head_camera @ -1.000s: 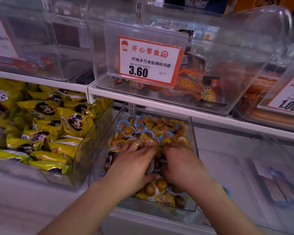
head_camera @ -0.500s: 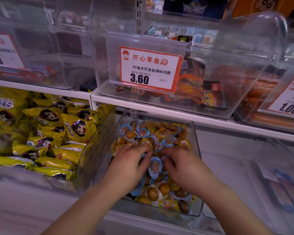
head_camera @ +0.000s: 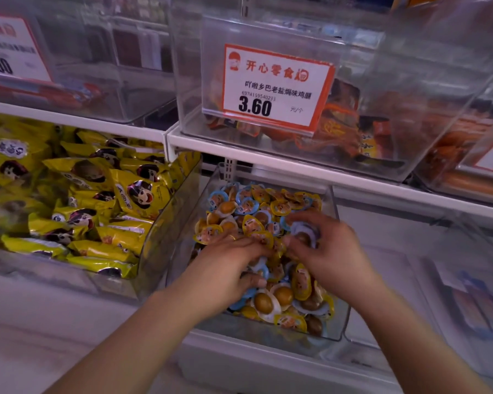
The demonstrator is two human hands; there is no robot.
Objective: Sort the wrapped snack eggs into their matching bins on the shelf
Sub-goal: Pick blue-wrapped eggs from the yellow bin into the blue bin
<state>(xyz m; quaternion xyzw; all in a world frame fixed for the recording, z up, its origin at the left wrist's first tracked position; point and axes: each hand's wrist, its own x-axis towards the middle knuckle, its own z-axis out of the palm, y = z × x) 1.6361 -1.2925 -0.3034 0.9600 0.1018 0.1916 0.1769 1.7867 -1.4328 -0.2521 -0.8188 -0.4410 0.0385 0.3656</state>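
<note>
A clear bin (head_camera: 337,314) on the lower shelf holds a heap of small wrapped snack eggs (head_camera: 256,206), some with blue rims, some with yellow. Both hands are inside it. My left hand (head_camera: 228,268) lies palm down on the heap, its fingers curled among the eggs with a ring showing; what it holds is hidden. My right hand (head_camera: 322,251) is raised a little at the bin's right side, its fingers pinching a blue-rimmed egg (head_camera: 303,236).
A bin of yellow snack packets (head_camera: 91,206) stands to the left. Above sits a clear bin with a 3.60 price tag (head_camera: 276,86) and orange packets. A nearly bare clear bin (head_camera: 450,294) stands to the right. The white shelf edge (head_camera: 296,163) overhangs the egg bin.
My right hand has risen from the heap with a blue-rimmed egg pinched in its fingers. My left hand has stayed on the eggs. The camera moved closer.
</note>
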